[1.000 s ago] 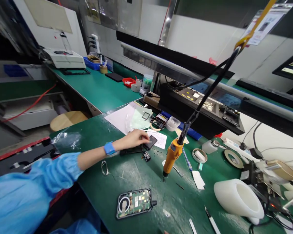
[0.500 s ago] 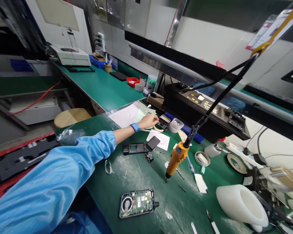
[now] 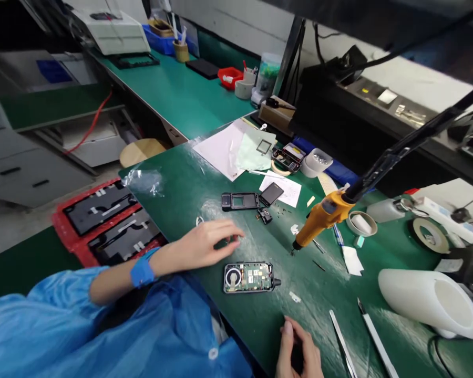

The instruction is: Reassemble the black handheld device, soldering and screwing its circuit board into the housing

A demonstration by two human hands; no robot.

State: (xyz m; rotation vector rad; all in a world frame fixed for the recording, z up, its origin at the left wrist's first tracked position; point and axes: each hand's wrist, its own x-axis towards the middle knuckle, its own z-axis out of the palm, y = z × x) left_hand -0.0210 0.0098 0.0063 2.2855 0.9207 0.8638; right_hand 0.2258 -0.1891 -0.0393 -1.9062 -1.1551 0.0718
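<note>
Above green workbench (image 3: 173, 205), both hands (image 3: 213, 244) half-curled, apart

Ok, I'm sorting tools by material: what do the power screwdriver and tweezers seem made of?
Power screwdriver: probably satin plastic, from its even orange, moulded-looking body.
Tweezers: likely smooth metal, from their slim arms and pale shine, though a coating is possible.

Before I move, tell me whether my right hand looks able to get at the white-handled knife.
Probably yes. The knife lies on the bench just to the right of your right hand. Only a slim pale tool lies between, low enough to reach over.
</note>
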